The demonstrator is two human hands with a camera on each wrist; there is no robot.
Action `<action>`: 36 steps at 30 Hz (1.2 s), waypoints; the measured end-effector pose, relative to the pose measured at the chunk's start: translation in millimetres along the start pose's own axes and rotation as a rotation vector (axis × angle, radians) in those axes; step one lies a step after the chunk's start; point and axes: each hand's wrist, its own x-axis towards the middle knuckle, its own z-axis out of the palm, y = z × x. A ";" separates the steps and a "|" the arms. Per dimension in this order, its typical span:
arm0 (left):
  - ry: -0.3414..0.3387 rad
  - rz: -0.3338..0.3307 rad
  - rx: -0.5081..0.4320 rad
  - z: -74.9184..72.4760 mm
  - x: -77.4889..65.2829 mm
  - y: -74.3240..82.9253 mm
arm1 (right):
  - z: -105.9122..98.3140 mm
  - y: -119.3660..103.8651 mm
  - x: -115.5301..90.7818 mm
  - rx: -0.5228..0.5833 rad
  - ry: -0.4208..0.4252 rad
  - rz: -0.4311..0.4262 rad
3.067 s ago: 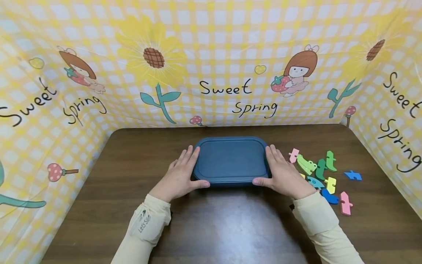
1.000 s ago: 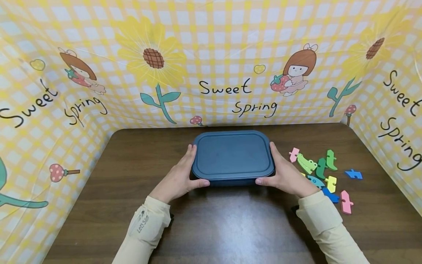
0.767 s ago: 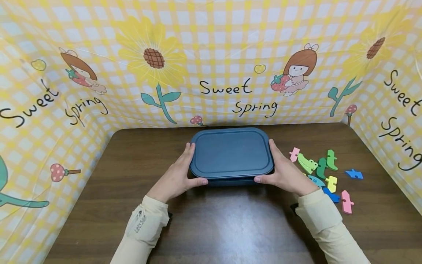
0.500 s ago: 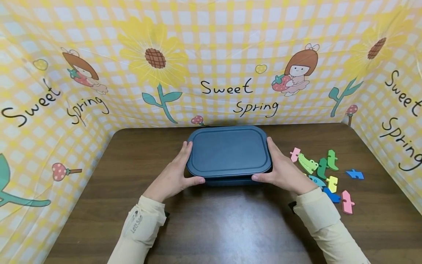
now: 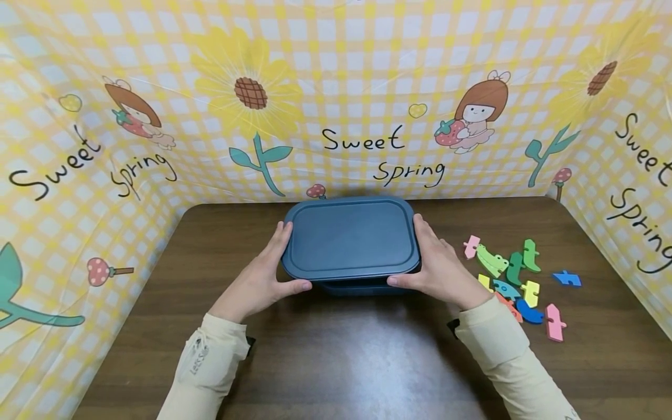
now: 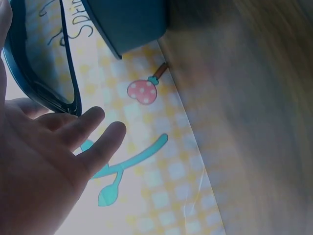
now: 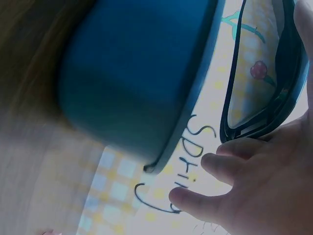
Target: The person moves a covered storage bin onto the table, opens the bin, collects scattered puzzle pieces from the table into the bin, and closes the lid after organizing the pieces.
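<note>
A dark blue rectangular lid is raised off its box and shifted to the left of it. My left hand holds the lid's left end, its thumb at the front corner and its fingers along the side. At the right end, my right hand grips the lid in the same manner. Both wrist views show a gap between the lid's rim and the deep blue box. The box stands on the table, mostly hidden under the lid in the head view; its inside is out of sight.
Several coloured puzzle pieces lie right of the right hand, among them a green crocodile, a blue piece and a pink one. A yellow checked cloth surrounds the brown table at the back and sides.
Both hands have lifted the lid away from the box and carried it leftward. The box has stayed behind on the table, and the puzzle pieces have not moved.
</note>
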 end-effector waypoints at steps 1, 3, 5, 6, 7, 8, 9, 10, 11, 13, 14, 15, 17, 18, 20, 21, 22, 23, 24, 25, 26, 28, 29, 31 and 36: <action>0.004 0.000 0.002 -1.6 -1.4 -1.6 | 0.8 -2.2 1.0 0.000 0.002 -0.005; 0.013 -0.002 0.003 -4.6 -4.4 -5.0 | 2.6 -6.4 2.9 -0.002 0.006 -0.012; 0.021 -0.005 0.001 -7.8 -7.7 -7.9 | 4.7 -10.5 5.0 -0.002 0.008 -0.020; 0.026 -0.007 0.002 -9.5 -9.4 -9.5 | 5.8 -12.5 6.1 -0.003 0.010 -0.025; 0.030 -0.009 0.002 -11.1 -11.1 -11.1 | 7.1 -14.6 7.0 -0.005 0.011 -0.029; 0.032 -0.013 0.002 -12.7 -12.8 -12.6 | 8.3 -16.7 8.0 -0.006 0.011 -0.032; 0.033 -0.016 0.005 -14.3 -14.3 -14.2 | 9.5 -19.1 8.9 -0.006 0.010 -0.033; 0.035 -0.020 0.004 -16.0 -15.9 -15.7 | 10.6 -21.7 10.0 -0.005 0.009 -0.035; 0.036 -0.022 0.005 -17.6 -17.3 -17.3 | 11.7 -23.9 10.7 -0.004 0.009 -0.035; 0.037 -0.027 0.004 -20.9 -20.0 -20.0 | 13.9 -28.8 12.2 -0.004 0.007 -0.033; 0.039 -0.029 0.003 -22.6 -21.2 -21.3 | 14.9 -31.3 13.0 -0.004 0.009 -0.033; 0.040 -0.029 0.001 -24.3 -22.2 -22.9 | 15.8 -33.9 13.7 0.000 0.009 -0.033; 0.043 -0.029 0.000 -27.9 -24.5 -25.8 | 17.7 -38.5 14.9 0.007 0.012 -0.036; 0.044 -0.029 -0.002 -29.7 -25.8 -27.3 | 18.7 -40.9 15.6 0.008 0.013 -0.038; 0.048 -0.032 -0.001 -32.9 -28.4 -30.7 | 21.0 -45.4 17.2 0.012 0.015 -0.043; 0.050 -0.034 0.000 -34.5 -29.7 -32.4 | 22.4 -47.6 18.0 0.015 0.015 -0.045; 0.052 -0.037 0.000 -36.2 -31.3 -34.0 | 23.9 -49.7 19.0 0.014 0.016 -0.048; 0.053 -0.040 -0.001 -37.7 -32.8 -35.6 | 25.5 -51.9 20.0 0.015 0.017 -0.050; 0.053 -0.043 -0.003 -39.2 -34.4 -37.2 | 27.2 -54.0 20.9 0.012 0.015 -0.051; 0.054 -0.044 -0.002 -40.5 -35.9 -38.8 | 29.0 -56.1 21.8 0.014 0.014 -0.052; 0.056 -0.046 0.000 -42.0 -37.6 -40.4 | 30.7 -58.2 22.7 0.016 0.013 -0.054; 0.057 -0.048 0.000 -44.4 -40.7 -43.7 | 34.0 -62.2 24.5 0.016 0.012 -0.054; 0.058 -0.050 0.001 -45.5 -42.3 -45.2 | 35.6 -64.2 25.2 0.018 0.010 -0.052; 0.060 -0.051 -0.003 -47.6 -45.2 -48.4 | 38.7 -68.0 26.6 0.019 0.011 -0.049; 0.059 -0.063 -0.040 -52.2 -52.7 -55.6 | 46.0 -77.0 29.7 0.017 0.012 -0.042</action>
